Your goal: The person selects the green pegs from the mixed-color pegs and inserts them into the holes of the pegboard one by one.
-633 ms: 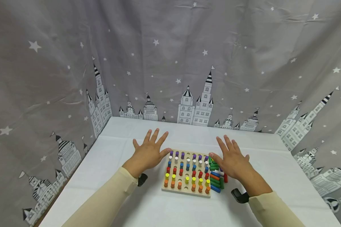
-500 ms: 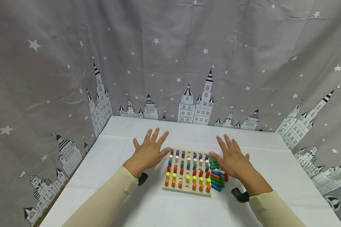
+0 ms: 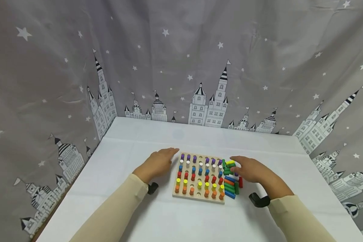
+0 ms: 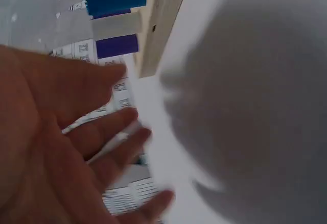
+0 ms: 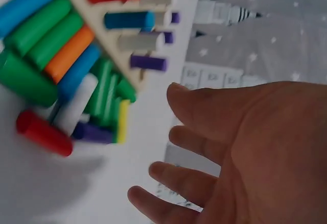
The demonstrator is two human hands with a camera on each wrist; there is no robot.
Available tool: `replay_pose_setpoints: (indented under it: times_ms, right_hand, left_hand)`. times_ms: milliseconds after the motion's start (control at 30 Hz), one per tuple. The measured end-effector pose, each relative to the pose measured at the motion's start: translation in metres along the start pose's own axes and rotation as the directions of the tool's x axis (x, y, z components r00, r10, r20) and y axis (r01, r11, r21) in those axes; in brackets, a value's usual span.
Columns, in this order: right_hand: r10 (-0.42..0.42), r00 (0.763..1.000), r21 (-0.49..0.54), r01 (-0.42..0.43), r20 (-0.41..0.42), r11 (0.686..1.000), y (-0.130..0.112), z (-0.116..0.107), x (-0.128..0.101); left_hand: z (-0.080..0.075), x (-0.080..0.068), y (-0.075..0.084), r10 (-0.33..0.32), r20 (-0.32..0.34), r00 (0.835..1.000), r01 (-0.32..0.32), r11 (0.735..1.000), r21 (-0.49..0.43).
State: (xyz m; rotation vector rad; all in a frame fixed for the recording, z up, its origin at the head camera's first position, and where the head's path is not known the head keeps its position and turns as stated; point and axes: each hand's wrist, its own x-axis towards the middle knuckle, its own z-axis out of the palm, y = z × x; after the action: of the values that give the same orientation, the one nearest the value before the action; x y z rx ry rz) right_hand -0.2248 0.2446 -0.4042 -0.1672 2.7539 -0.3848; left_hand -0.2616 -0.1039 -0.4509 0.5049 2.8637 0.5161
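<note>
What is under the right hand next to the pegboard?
The right hand hovers, fingers relaxed, over a pile of loose pegs lying beside the pegboard: green, blue, orange, white, red, yellow. Any pegs beneath its palm are hidden.

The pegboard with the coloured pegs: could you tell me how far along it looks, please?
Most holes in the pegboard already hold upright pegs, in purple, white, blue, red, yellow and orange. A few holes show empty. Nothing is held: the left hand lies open beside the board's left edge, and the right hand hangs open over the loose pegs piled at the board's right, which are not yet placed.
</note>
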Motion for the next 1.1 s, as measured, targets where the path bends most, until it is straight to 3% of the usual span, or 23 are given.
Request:
replay_pose_setpoints:
  times_ms: [233, 400, 567, 900, 1100]
  right_hand:
    - [0.037, 0.998, -0.001, -0.037, 0.05, 0.999, 0.033, 0.007, 0.013]
    - [0.075, 0.989, 0.053, -0.082, 0.127, 0.995, 0.054, 0.005, 0.018]
    - [0.095, 0.972, 0.165, -0.132, 0.214, 0.977, 0.062, -0.003, 0.028]
    - [0.102, 0.958, 0.183, -0.154, 0.268, 0.971, 0.064, -0.011, 0.04]
    - [0.105, 0.95, 0.18, -0.162, 0.293, 0.97, 0.058, -0.017, 0.043]
  left_hand:
    - [0.014, 0.023, -0.016, -0.043, 0.113, 0.993, 0.066, 0.977, -0.203]
    - [0.02, 0.034, -0.021, -0.032, 0.149, 0.988, 0.072, 0.96, -0.272]
    - [0.019, 0.042, -0.021, 0.012, 0.171, 0.985, 0.028, 0.972, -0.234]
    - [0.009, 0.051, -0.019, 0.009, 0.209, 0.978, 0.015, 0.994, -0.113]
    - [0.007, 0.051, -0.018, -0.027, 0.21, 0.977, 0.044, 0.996, -0.076]
